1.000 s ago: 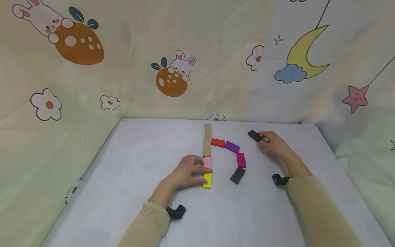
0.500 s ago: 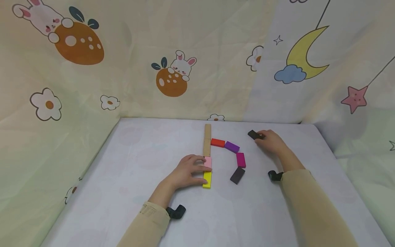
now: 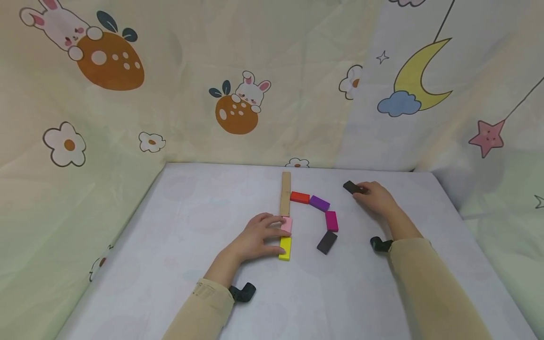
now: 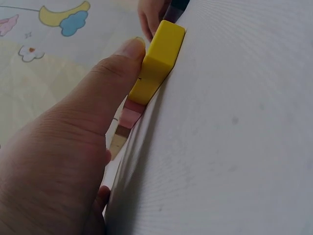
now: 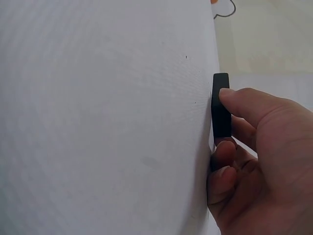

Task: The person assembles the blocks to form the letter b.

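My left hand (image 3: 257, 238) rests on the row of blocks, its thumb on the yellow block (image 3: 285, 255) and its fingers on the pink block (image 3: 287, 225). Two plain wooden blocks (image 3: 285, 203) continue that row toward the back. In the left wrist view the thumb lies against the yellow block (image 4: 164, 46). At the back right, my right hand (image 3: 376, 196) pinches a black block (image 3: 350, 187). The right wrist view has the thumb on one face of that black block (image 5: 221, 110), low at the table surface; whether it touches the table I cannot tell.
From the wooden row a curve of blocks bends rightward: a red block (image 3: 300, 197), a purple block (image 3: 319, 203), a magenta block (image 3: 332, 221) and another black block (image 3: 327, 242). The white table (image 3: 191, 203) ends at a printed cloth wall (image 3: 182, 118).
My right hand has shifted slightly left and its fingers have come further over the black block, which has barely moved. The left hand stays on the row.
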`<state>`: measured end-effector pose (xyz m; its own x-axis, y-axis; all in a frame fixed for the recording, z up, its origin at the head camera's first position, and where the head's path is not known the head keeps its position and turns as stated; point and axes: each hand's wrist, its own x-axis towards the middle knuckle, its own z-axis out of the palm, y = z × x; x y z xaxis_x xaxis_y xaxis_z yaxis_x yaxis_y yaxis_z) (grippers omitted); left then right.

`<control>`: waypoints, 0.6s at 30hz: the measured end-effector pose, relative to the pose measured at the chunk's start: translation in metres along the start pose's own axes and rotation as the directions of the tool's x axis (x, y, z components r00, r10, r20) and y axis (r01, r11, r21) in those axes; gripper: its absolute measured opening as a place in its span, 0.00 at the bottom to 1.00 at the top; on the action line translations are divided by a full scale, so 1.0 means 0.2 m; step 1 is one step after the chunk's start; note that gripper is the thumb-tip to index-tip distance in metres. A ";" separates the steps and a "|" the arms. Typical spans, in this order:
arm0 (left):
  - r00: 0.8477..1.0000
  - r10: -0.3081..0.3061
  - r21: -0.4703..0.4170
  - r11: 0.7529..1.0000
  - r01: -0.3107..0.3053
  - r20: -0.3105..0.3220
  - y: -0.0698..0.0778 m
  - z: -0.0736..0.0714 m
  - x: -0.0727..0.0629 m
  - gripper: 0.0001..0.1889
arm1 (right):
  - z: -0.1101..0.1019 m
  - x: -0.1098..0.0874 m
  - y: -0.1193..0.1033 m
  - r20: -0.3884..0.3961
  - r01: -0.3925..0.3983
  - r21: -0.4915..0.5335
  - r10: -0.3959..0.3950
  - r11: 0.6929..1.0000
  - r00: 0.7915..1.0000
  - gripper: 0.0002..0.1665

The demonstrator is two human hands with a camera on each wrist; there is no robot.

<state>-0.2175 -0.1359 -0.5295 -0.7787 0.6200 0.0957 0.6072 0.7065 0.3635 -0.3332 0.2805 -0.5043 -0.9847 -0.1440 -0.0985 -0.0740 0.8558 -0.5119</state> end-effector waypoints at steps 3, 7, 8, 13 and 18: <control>1.000 0.013 0.010 1.000 -0.013 0.003 0.00 0.00 0.00 0.25 | 0.00 0.00 0.00 -0.007 -0.009 0.012 0.009 1.000 1.000 0.33; 1.000 0.022 0.000 1.000 -0.022 0.002 0.01 0.00 0.00 0.25 | 0.01 -0.01 0.01 -0.009 -0.017 0.017 0.018 1.000 1.000 0.34; 1.000 0.019 -0.002 1.000 -0.019 0.004 0.01 -0.01 -0.01 0.25 | 0.01 -0.01 0.01 -0.009 -0.018 0.017 0.018 1.000 1.000 0.34; 1.000 -0.015 -0.022 1.000 0.016 0.024 0.01 -0.01 -0.02 0.26 | 0.01 -0.01 0.01 -0.009 -0.020 0.020 0.020 1.000 1.000 0.34; 0.999 -0.036 -0.043 0.998 0.037 0.022 0.02 -0.02 -0.03 0.26 | 0.01 -0.02 0.02 -0.011 -0.029 0.019 0.030 0.999 1.000 0.34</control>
<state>-0.2116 -0.1378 -0.5245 -0.7965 0.6015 0.0618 0.5706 0.7138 0.4062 -0.3300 0.2830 -0.5078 -0.9880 -0.1134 -0.1046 -0.0420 0.8502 -0.5248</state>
